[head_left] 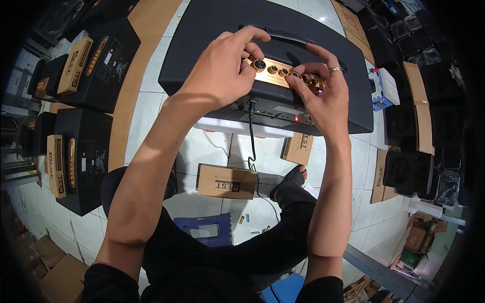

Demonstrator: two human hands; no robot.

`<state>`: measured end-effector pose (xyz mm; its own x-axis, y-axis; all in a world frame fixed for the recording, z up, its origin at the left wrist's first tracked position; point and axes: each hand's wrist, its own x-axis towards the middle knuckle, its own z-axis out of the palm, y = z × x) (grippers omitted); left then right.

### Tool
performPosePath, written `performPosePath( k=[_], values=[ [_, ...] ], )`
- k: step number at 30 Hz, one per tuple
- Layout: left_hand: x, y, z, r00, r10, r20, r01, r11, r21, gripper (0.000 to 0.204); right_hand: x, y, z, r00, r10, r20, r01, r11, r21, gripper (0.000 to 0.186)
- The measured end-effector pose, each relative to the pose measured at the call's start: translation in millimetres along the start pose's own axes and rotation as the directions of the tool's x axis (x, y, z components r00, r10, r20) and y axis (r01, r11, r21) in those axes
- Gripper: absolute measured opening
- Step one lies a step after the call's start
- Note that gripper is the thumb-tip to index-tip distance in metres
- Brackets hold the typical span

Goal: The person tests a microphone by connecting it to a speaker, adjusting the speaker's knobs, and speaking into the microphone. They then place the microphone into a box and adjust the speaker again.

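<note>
A large black speaker [212,30] stands in front of me with a carry handle [288,43] and a gold control panel [273,77] along its top. My left hand [222,65] curls its thumb and fingers at the big gold-rimmed knob [259,65] on the panel's left end. Farther right, my right hand [326,88], with a ring on one finger, pinches a small gold knob [295,75]; its fingers partly cover that knob. Other small knobs [273,69] sit between the hands. A black power cord [251,131] is plugged into the speaker's near side, where a red light [296,118] glows.
Cartons [227,182] lie on the tiled floor between my legs and the speaker. Several batteries [247,218] are scattered near a blue plastic stool [202,230]. More black speakers [81,156] with boxes stand at left. A blue-white case [384,88] sits to the right.
</note>
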<state>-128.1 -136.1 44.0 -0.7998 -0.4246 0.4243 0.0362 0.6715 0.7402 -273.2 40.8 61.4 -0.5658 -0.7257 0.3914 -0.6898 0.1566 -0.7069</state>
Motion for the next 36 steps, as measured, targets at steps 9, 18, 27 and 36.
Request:
performPosePath(
  k=[9,18,27,36],
  values=[
    [-0.3,-2.3,0.2,1.0,0.021,0.0,-0.021,1.0,-0.004,0.045,0.7,6.6,-8.3,0.996,0.032,0.079,-0.036,0.998,0.043,0.062],
    [-0.5,-2.9,0.9,1.0,0.007,-0.002,-0.007,1.0,-0.005,0.045,-0.6,7.4,-6.0,0.997,0.035,0.072,-0.047,0.984,0.171,0.061],
    [0.0,-1.6,-0.1,1.0,0.004,0.012,-0.004,1.0,0.008,0.046,-1.5,8.5,-5.4,0.997,0.043,0.056,-0.051,0.989,0.138,0.062],
    [0.4,-3.5,0.8,1.0,0.016,0.006,-0.016,1.0,0.013,0.047,-2.4,8.5,-17.5,0.998,0.052,0.038,-0.055,0.996,0.073,0.066]
  ],
)
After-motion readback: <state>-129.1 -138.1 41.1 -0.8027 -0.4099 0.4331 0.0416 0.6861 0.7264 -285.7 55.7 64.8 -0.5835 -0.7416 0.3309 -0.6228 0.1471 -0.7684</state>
